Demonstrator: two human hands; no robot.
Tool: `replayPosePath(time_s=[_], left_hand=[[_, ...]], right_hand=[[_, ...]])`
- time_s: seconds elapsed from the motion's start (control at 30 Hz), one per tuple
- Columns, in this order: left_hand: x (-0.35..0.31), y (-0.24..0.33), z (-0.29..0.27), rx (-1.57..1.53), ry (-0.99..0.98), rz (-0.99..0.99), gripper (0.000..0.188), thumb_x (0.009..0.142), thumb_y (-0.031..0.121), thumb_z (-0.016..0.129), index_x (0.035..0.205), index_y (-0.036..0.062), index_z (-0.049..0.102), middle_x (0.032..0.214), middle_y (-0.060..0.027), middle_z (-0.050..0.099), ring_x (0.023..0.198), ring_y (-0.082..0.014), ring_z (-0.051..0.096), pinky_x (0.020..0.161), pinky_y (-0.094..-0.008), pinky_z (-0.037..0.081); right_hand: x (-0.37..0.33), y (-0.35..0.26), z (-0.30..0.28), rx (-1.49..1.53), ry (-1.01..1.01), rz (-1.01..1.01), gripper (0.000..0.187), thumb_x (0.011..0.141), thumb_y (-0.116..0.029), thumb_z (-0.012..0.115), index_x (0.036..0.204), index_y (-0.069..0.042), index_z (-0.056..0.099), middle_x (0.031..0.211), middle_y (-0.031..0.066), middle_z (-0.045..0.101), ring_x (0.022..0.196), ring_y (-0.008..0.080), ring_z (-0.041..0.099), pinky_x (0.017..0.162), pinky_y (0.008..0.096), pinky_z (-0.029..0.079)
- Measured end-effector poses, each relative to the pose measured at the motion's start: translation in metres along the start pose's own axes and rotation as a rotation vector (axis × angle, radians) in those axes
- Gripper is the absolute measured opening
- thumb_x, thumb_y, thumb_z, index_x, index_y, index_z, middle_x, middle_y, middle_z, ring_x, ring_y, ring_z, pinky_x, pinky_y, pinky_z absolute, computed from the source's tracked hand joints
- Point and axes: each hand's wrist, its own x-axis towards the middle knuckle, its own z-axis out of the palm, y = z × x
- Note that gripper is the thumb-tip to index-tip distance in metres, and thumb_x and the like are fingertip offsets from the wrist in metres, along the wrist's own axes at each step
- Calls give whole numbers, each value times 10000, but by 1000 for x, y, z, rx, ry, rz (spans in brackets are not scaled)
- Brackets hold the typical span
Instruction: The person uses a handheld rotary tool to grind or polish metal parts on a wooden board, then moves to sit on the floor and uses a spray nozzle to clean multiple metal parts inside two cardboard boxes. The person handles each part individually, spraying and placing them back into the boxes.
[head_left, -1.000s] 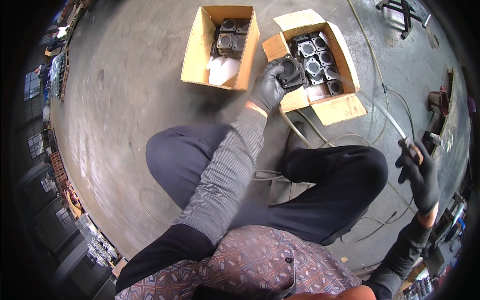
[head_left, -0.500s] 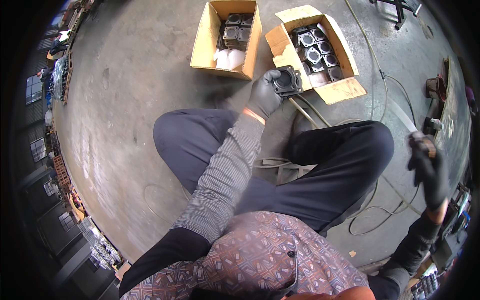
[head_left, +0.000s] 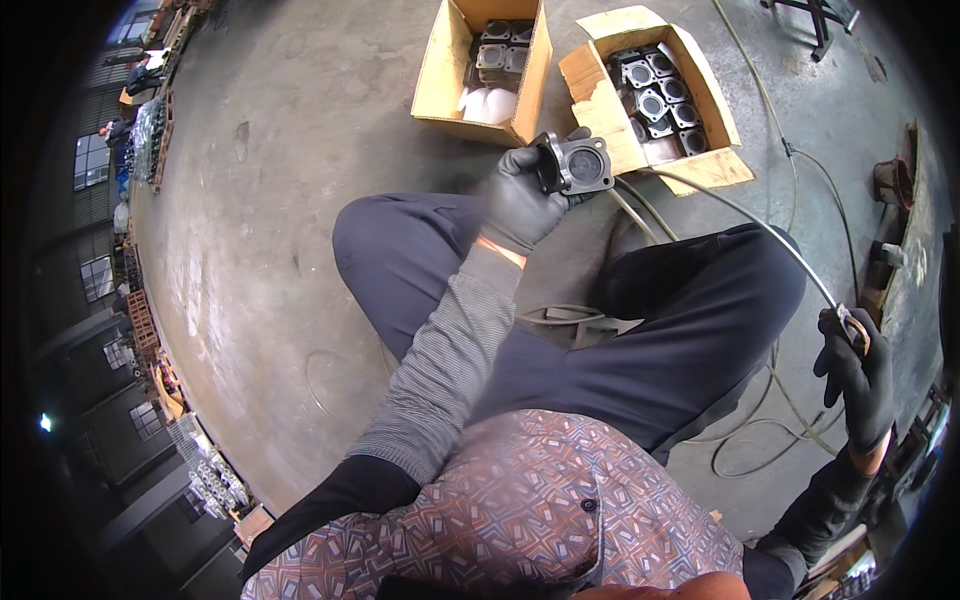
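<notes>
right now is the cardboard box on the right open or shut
Open: the right-hand box has its flaps spread outward, with flanged parts visible inside.

The squarish, holed metal part [head_left: 586,165] is dark grey. The left grip [head_left: 522,203] and the right grip [head_left: 860,375] are gloved in charcoal. The thin curved tube [head_left: 757,222] is pale grey. The deep cardboard box [head_left: 440,75] and flapped cardboard box [head_left: 597,90] are tan. The buttoned shirt [head_left: 500,480] has a rust, white and grey-blue geometric print.
</notes>
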Motion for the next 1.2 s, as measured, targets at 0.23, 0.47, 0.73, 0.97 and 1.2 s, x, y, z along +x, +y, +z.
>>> replayPosePath(time_s=[0.23,0.47,0.73,0.97,1.2], left_hand=[[-15,9,8,-10,-73,-54,520,932,183,640,1404,-34,621,1501,-216,584,1449,-386,510,1169,-609,431],[-44,0,33,-220,-142,-69,427,1007,158,642,1358,-74,570,927,-45,533,673,-104,442,605,-271,412],[-84,1,61,-121,-298,-18,589,1067,407,593,1457,-30,526,908,-41,537,631,-90,460,555,-251,392],[-103,7,58,-98,-90,109,622,1010,343,629,1506,-7,494,943,-44,505,683,-103,448,565,-253,393],[-102,111,111,672,144,362,381,1047,120,584,1401,-19,589,1278,-160,661,1021,-232,687,800,-358,610]], right_hand=[[-17,-5,4,-74,-139,9,361,990,-86,599,1335,23,606,873,80,702,647,120,622,521,235,458],[-30,-6,27,134,-125,-55,338,952,-187,614,1162,68,684,749,83,656,574,116,600,470,237,435],[-40,-1,38,525,-114,-282,305,946,-113,622,1190,66,656,766,105,666,558,126,599,495,239,453],[-44,-13,45,224,-207,-101,275,954,-27,628,1212,52,677,776,91,682,591,119,621,542,253,478],[21,-13,15,184,85,-457,401,1062,-79,535,1430,78,550,990,141,709,777,163,656,776,291,530]])
